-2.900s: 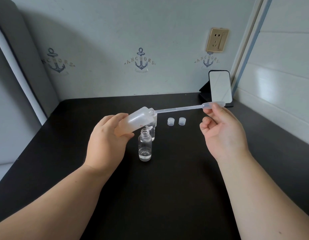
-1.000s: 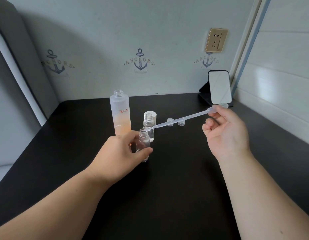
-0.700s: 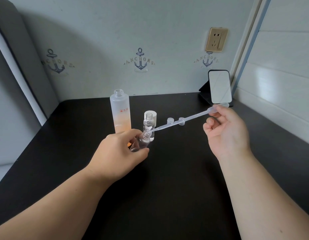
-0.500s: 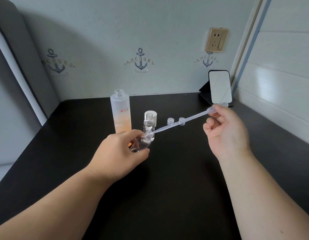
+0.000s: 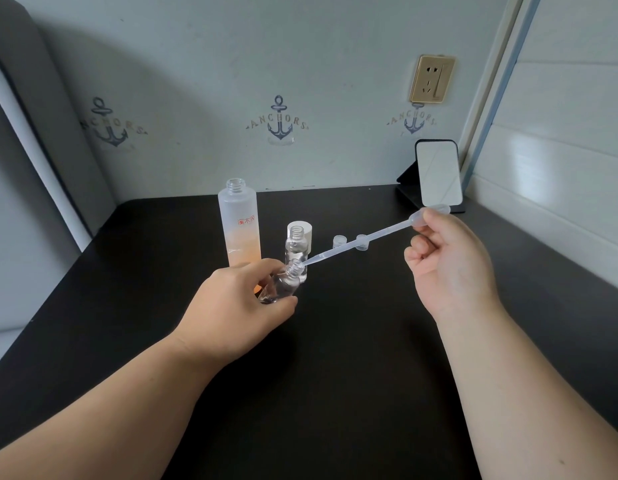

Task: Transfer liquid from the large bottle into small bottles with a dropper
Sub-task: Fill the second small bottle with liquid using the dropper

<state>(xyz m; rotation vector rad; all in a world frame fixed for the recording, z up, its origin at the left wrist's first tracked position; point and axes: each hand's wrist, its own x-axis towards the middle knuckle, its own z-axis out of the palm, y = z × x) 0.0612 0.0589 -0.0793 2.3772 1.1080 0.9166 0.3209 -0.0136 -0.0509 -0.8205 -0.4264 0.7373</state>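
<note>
My left hand [image 5: 236, 306] grips a small clear bottle [image 5: 282, 283], tilted with its open neck pointing up and right. My right hand [image 5: 449, 265] pinches the bulb of a clear plastic dropper [image 5: 366, 242], whose tip sits in the tilted bottle's mouth. Behind my left hand the large frosted bottle [image 5: 240, 226] stands upright and uncapped, orange liquid in its lower part. A second small clear bottle [image 5: 296, 249] stands open just right of it.
A white cap [image 5: 302, 230] stands behind the second small bottle. Two small clear caps [image 5: 339, 240] [image 5: 361, 242] lie on the black table [image 5: 335, 358]. A phone on a stand [image 5: 437, 176] leans at the back right, near the wall corner.
The large bottle was set down upright. My left hand picked up the small bottle and tilted it. My right hand brought the dropper tip into its mouth.
</note>
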